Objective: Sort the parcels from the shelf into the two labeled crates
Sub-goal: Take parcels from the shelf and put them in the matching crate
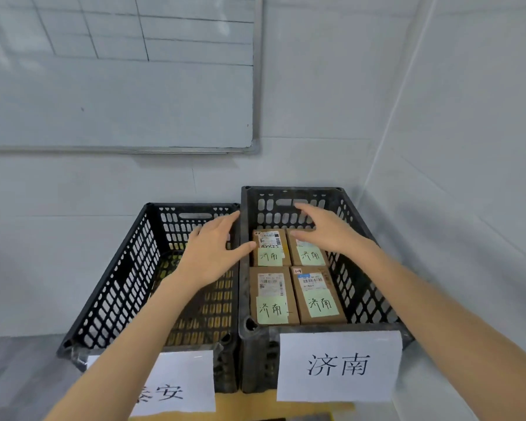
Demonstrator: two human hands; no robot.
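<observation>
White walls (438, 86), gridded whiteboard (119, 86), grey floor (19, 375)

Four parcels (316, 296) are covering most of the floor of the right crate (374, 238), leaving passage only above them. The left crate (119, 268) is standing open from above. The wall (164, 183) is blocking approach behind both crates.

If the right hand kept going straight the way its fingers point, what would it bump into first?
Probably the far wall of the 济南 crate: the right hand, above the parcels, points at it. Height is unclear; it might clear the rim.
</observation>
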